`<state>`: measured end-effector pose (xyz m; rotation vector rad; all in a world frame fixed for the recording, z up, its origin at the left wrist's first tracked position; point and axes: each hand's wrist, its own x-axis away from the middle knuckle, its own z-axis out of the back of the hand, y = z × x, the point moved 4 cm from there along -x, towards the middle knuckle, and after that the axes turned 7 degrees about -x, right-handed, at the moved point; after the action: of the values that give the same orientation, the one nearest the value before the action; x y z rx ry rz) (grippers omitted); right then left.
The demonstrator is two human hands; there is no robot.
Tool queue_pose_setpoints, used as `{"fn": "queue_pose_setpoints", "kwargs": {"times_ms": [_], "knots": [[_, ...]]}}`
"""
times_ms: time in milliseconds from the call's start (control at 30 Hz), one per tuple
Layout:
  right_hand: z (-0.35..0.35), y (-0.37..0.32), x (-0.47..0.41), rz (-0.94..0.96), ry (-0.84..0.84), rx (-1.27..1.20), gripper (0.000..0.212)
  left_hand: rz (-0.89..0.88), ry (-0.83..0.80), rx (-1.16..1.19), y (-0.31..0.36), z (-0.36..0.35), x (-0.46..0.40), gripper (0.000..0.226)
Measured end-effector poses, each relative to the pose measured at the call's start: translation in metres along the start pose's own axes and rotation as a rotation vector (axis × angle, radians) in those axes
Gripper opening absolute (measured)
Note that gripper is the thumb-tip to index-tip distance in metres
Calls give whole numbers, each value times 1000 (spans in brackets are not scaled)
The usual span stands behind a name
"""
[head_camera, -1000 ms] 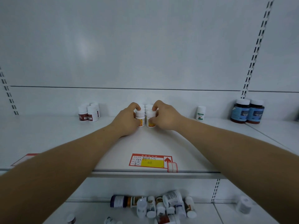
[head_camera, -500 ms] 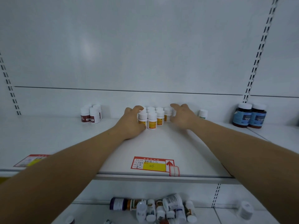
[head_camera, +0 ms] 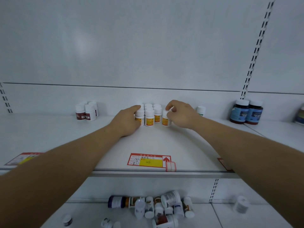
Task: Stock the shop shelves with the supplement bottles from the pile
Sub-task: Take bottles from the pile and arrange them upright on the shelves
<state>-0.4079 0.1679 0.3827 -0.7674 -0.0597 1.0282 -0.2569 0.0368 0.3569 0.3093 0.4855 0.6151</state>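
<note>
Several small white bottles with orange-yellow labels stand in a tight cluster at the back of the white shelf. My left hand cups the leftmost front bottle, its fingers lying against the bottle's side. My right hand pinches the cap of the rightmost bottle, which stands a little apart from the cluster. Below, a pile of mixed bottles lies on the lower shelf.
A group of white bottles with dark red labels stands at the left, one green-labelled bottle just right of my right hand, two dark blue-labelled jars far right. A red and yellow price tag sits at the shelf's front edge.
My right hand has come back in from the right and now holds a bottle at the cluster's right end. My left hand stays against the left side.
</note>
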Motion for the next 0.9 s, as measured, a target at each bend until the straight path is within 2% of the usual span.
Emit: {"fn": "queue_pose_setpoints", "kwargs": {"times_ms": [67, 167, 367, 567, 667, 767, 900], "knots": [[-4, -6, 5, 37, -39, -18, 24, 4, 13, -9, 0, 1, 1, 63], [-9, -12, 4, 79, -13, -30, 27, 4, 18, -6, 1, 1, 1, 63], [-19, -18, 1, 74, -17, -49, 32, 20, 1, -1, -3, 1, 0, 68], [-8, -22, 4, 62, -53, 57, 49, 48, -140, -56, 5, 14, 7, 84], [-7, -35, 4, 98, -112, 171, 57, 94, -219, -160, 6, 31, 23, 80], [-20, -56, 7, 166, -169, 284, 55, 113, -249, -226, 5, 50, 56, 73], [-42, -99, 35, 209, -216, 281, 63, 111, -290, -264, -2, 74, 119, 65]]}}
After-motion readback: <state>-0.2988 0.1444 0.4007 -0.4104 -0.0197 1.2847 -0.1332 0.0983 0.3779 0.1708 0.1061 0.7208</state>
